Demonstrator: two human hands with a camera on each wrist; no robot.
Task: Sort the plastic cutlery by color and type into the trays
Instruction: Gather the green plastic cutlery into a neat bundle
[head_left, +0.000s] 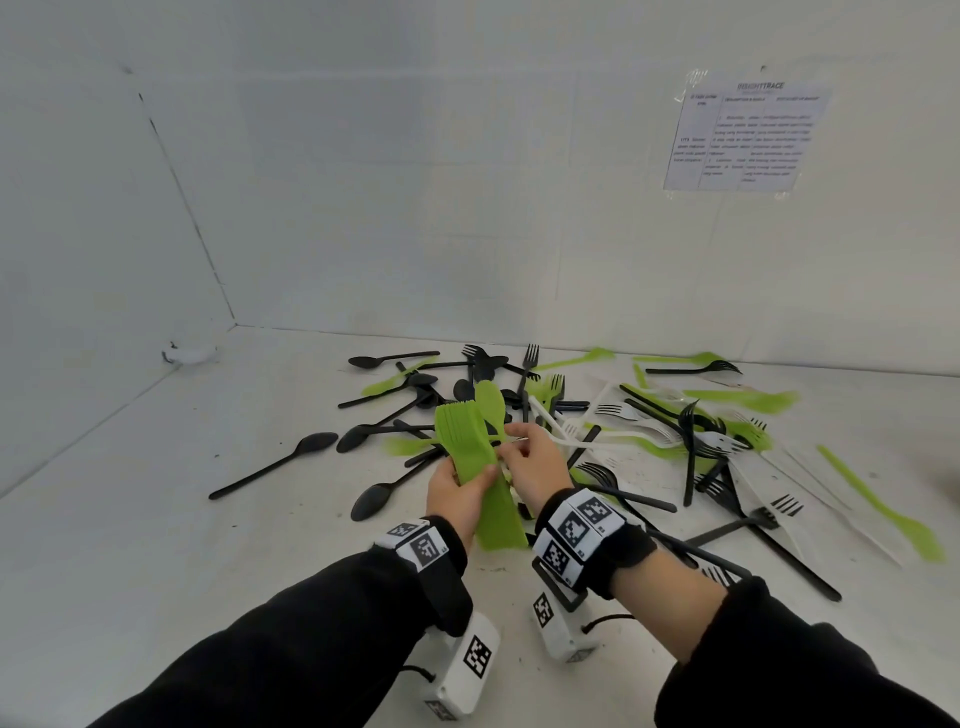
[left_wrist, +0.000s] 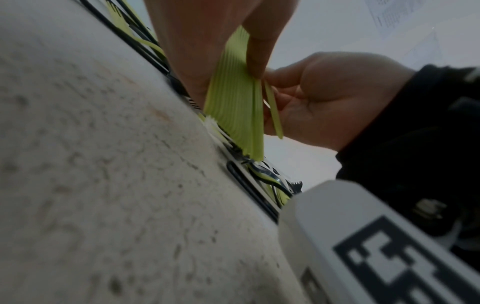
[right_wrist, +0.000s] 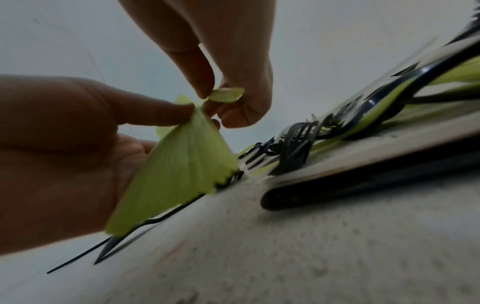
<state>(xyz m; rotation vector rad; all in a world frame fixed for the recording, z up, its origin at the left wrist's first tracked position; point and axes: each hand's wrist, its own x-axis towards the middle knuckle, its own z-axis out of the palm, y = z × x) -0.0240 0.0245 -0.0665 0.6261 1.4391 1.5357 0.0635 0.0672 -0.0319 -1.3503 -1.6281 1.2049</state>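
I see left hand (head_left: 457, 493) gripping green fork stack (head_left: 470, 452) | right hand (head_left: 530, 462) fingers pinching green spoon (head_left: 491, 402) at stack's 1 o'clock | cutlery pile (head_left: 649, 426) on tabletop (head_left: 208, 545)

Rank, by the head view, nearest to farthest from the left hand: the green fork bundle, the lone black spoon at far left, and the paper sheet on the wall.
1. Green fork bundle: gripped in the left hand itself.
2. Lone black spoon: on the table, to the left.
3. Paper sheet: high on the back wall, right.
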